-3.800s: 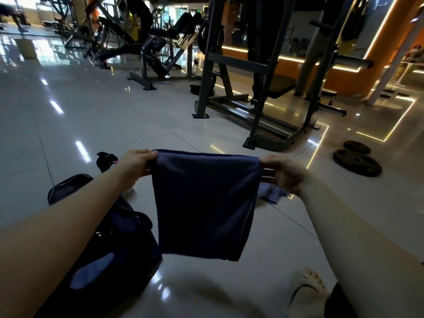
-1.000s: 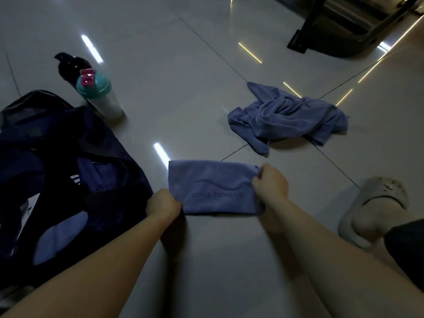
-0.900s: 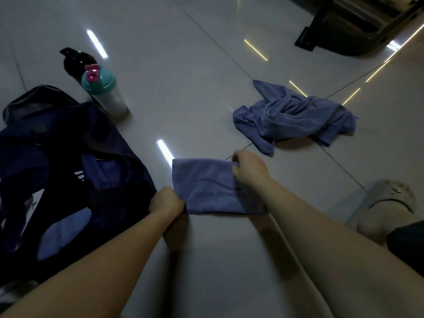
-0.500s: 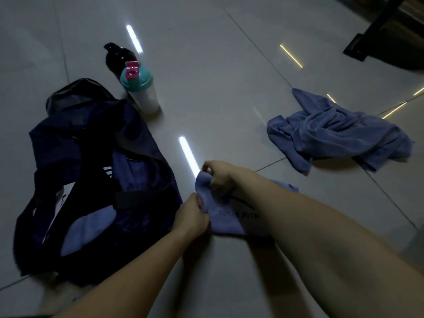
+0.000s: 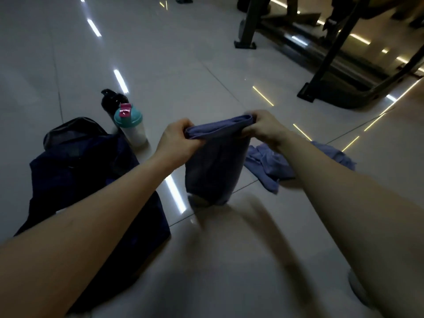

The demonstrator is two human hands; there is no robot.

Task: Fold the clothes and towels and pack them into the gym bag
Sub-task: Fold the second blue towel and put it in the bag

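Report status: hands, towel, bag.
Left hand, right hand grip folded towel by top edge, hanging. Gym bag at left, nothing between. Crumpled towel on floor, right.

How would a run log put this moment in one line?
folding | left hand: grips towel top edge | right hand: grips other end | gym bag: on floor | second towel: crumpled on floor

both hands, left hand (image 5: 177, 140) and right hand (image 5: 267, 127), grip a folded blue towel (image 5: 214, 166) above the floor (image 5: 206, 65), beside a gym bag (image 5: 75, 171).
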